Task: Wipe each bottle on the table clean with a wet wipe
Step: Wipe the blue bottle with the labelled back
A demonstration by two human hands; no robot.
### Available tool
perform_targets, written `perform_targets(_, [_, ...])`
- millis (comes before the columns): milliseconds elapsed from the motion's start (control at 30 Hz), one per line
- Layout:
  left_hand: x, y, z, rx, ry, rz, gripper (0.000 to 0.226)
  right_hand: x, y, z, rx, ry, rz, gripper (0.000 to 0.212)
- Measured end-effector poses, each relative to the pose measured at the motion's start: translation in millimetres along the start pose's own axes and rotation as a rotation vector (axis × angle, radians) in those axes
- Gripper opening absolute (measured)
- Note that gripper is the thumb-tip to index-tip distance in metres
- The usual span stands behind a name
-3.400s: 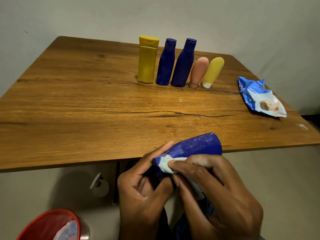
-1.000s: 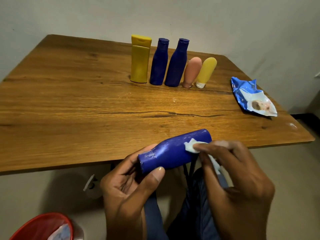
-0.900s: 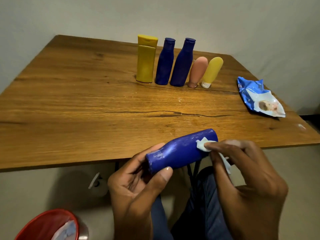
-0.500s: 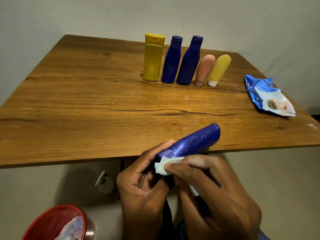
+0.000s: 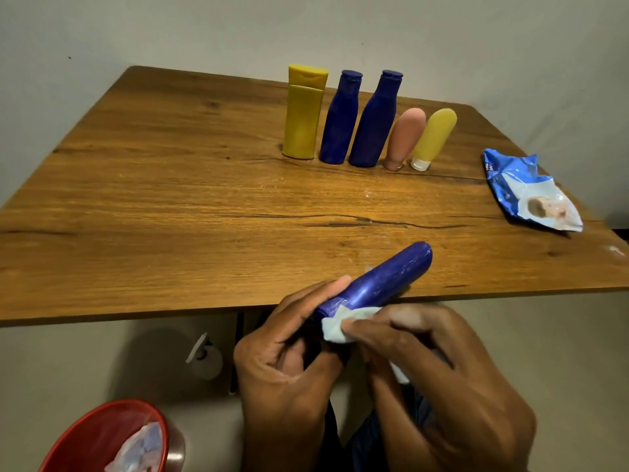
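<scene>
My left hand (image 5: 286, 362) grips the cap end of a dark blue bottle (image 5: 384, 277), which lies tilted with its base pointing up and right over the table's front edge. My right hand (image 5: 439, 379) pinches a white wet wipe (image 5: 340, 323) against the bottle's neck. At the back of the wooden table (image 5: 170, 199) stands a row: a yellow bottle (image 5: 304, 112), two dark blue bottles (image 5: 341, 119) (image 5: 374, 120), a pink tube (image 5: 404, 137) and a yellow tube (image 5: 434, 137), both tubes cap down.
A blue wet wipe packet (image 5: 531, 194) lies near the table's right edge. A red bin (image 5: 98, 437) holding used wipes stands on the floor at lower left. A small white fitting (image 5: 204, 356) sits on the floor under the table.
My right hand slid the wipe from the bottle's base down to its neck, near my left hand. The bottle's base has tipped further up and right.
</scene>
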State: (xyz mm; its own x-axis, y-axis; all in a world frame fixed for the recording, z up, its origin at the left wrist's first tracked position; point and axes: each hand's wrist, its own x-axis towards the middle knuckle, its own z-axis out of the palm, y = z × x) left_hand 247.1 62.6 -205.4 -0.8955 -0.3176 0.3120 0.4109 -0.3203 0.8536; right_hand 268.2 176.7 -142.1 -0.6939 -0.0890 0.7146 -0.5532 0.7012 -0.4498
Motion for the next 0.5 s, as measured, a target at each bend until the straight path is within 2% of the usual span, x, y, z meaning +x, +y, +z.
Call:
perform_targets(233, [2,-2,-1,0.031,-0.017,0.035,0.046,4,18,-7,-0.007,0.002,0.043,0.02])
perform_targets(367, [2,-3,-1,0.063,-0.014,0.048,0.049,8,34,-12,-0.089,0.01,0.065,0.013])
perform_targets(500, [2,-2,-1,0.043,-0.025,0.065,0.045,2,19,-8,-0.029,-0.011,0.028,0.019])
